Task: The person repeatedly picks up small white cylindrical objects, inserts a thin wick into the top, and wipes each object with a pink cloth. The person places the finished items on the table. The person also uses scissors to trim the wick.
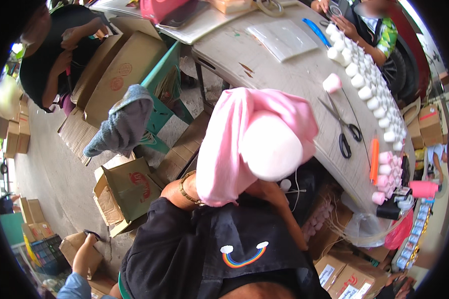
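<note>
A soft pink cloth point(224, 134) hangs in folds in front of me above my lap, with a rounded white piece point(272, 146) bulging at its right side. My left forearm point(177, 193), with a gold-coloured band at the wrist, runs up into the cloth, which hides the hand. From the lower right my right forearm point(287, 219) reaches in under the white piece. Only the back part of my right hand point(260, 189) shows there; its fingers are hidden. Black-handled scissors point(348, 127) lie partly spread on the table, near a small pink-and-white piece point(332, 82).
Several small white pieces point(366, 93) line the grey table's point(224, 55) right edge. Nearby are pink pieces point(385, 172), an orange tool point(374, 160), a blue cutter point(316, 32) and a clear packet point(283, 39). Left are cardboard boxes point(129, 189) and a grey towel point(122, 122). Other people work around.
</note>
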`<action>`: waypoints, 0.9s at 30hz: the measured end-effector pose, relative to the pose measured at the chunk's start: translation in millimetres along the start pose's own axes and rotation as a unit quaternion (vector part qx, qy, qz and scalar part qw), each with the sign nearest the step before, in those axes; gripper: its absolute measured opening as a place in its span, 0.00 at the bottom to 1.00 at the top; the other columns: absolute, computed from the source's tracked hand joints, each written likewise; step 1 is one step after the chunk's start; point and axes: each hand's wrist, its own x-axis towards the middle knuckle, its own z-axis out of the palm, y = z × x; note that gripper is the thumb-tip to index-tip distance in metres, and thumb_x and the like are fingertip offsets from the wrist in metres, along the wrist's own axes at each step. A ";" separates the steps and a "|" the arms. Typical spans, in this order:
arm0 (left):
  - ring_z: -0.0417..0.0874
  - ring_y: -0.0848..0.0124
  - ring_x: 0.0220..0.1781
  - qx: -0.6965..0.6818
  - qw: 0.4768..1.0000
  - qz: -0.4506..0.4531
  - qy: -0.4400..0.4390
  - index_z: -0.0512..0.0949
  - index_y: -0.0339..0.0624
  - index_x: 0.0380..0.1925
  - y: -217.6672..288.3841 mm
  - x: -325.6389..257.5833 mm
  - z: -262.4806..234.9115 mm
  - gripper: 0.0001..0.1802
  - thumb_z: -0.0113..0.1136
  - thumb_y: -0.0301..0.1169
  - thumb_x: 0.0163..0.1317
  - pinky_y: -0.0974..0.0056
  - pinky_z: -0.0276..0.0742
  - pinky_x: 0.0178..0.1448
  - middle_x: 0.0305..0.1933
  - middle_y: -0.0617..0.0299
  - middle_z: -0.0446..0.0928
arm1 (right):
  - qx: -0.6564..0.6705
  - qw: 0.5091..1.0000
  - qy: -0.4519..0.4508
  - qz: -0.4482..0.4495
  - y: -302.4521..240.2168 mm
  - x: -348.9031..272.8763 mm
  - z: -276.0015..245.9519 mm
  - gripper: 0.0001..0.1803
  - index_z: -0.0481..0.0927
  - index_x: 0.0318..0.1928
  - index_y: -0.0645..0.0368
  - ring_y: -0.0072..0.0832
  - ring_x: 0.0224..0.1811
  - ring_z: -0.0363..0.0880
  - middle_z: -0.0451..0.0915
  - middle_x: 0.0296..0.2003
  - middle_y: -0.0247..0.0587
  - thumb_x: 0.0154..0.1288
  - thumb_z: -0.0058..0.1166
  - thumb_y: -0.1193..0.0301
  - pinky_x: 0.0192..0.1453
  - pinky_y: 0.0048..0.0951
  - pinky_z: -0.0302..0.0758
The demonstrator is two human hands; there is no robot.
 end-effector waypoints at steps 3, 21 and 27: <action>0.77 0.63 0.51 0.005 0.998 0.050 -0.028 0.72 0.35 0.52 0.4 13.5 -17.2 0.25 0.67 0.28 0.55 0.61 0.74 0.57 0.49 0.52 0.75 | 0.100 0.988 0.088 0.083 -31.5 -7.4 -36.0 0.18 0.78 0.50 0.65 0.34 0.47 0.82 0.82 0.45 0.44 0.57 0.55 0.79 0.53 0.36 0.75; 0.82 0.56 0.42 -0.012 0.998 0.026 0.052 0.78 0.32 0.40 -46.3 19.1 59.1 0.19 0.64 0.37 0.56 0.58 0.75 0.57 0.38 0.51 0.80 | 0.109 0.892 0.432 -0.079 -51.1 -8.1 -35.9 0.19 0.73 0.46 0.64 0.29 0.42 0.73 0.74 0.40 0.41 0.66 0.48 0.60 0.53 0.29 0.69; 0.79 0.61 0.45 -0.024 0.995 0.027 0.094 0.78 0.35 0.39 -51.9 29.5 46.7 0.14 0.63 0.34 0.58 0.61 0.73 0.53 0.41 0.52 0.80 | 0.326 0.883 0.335 -0.044 -39.7 -10.4 -25.1 0.29 0.72 0.54 0.64 0.27 0.53 0.72 0.73 0.48 0.39 0.67 0.54 0.51 0.60 0.30 0.67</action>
